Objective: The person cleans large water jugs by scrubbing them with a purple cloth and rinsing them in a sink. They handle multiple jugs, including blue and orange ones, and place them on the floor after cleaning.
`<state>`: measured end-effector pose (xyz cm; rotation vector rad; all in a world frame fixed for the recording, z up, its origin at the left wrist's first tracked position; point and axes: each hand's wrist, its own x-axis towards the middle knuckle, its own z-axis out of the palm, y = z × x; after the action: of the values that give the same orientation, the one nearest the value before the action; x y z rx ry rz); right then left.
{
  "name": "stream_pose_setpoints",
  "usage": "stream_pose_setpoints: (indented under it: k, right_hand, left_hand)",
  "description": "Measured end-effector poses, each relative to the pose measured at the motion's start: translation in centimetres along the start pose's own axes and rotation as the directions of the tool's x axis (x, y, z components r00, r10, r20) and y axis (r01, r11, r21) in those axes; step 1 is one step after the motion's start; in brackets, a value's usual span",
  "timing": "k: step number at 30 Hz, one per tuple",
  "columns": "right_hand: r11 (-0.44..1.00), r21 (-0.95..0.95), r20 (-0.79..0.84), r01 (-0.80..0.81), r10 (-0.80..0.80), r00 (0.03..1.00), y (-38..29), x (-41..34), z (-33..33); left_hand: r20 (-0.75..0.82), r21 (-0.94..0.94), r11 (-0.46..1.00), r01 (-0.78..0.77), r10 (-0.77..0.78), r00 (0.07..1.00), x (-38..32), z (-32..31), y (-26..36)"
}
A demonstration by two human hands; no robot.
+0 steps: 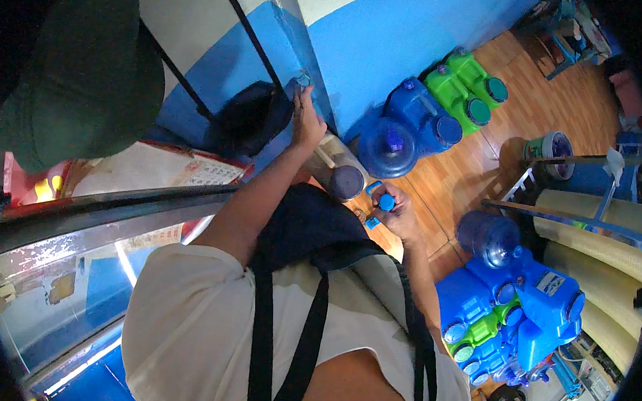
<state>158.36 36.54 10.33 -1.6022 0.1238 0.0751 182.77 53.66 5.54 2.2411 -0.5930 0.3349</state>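
Note:
My left hand point(309, 117) is raised at the wall corner, its fingertips at a small light-blue fitting point(303, 80); whether it grips that is hard to tell. Lower and to the right, my right hand point(400, 213) is closed around an object with a round blue cap point(387, 202), whose body is mostly hidden by the fingers. Small bright-blue pieces point(372, 223) show beside that hand. Between my hands stands a translucent jug point(328, 152) with a dark round lid. A black bag-like thing point(254, 120) is just left of my left hand.
Blue water containers point(422, 116) and green ones point(460, 93) line the blue wall. More jugs point(547, 291) are piled at the right, near cream rolls point(592, 278) and a metal frame. A white bucket point(550, 151) is on the floor. A glass-sided case point(96, 275) and dark green cap point(86, 70) are left.

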Motion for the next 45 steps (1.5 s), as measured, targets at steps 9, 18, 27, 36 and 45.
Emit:
stream_pose_setpoints:
  k: [9,18,27,36,45]
  right_hand:
    - [1.0,0.021,0.004,-0.003,0.003,1.0,-1.4,-1.9,-2.1]
    - [1.0,-0.013,0.036,0.006,-0.006,0.999,-0.6,-2.6,-2.7]
    - [0.974,-0.224,0.024,0.022,-0.017,1.0,3.6,-4.4,-1.7]
    - [0.96,-0.249,0.18,0.126,-0.081,0.98,-1.2,-10.1,3.3]
    - [0.847,-0.225,0.74,0.481,-0.173,0.65,-9.8,-14.9,18.0]
  left_hand:
    - [0.129,0.136,0.99,-0.021,0.003,0.992,-1.9,-1.2,-0.2]
    - [0.313,0.044,0.997,0.059,-0.07,0.947,-7.9,-3.0,2.3]
    - [0.789,0.046,0.989,0.144,-0.124,0.602,-19.4,-5.9,3.2]
    - [0.479,0.384,0.665,0.641,-0.737,0.477,-49.5,-18.2,-3.0]
    - [-0.275,0.133,-0.374,0.918,-0.904,-0.328,-84.6,-30.9,7.1]
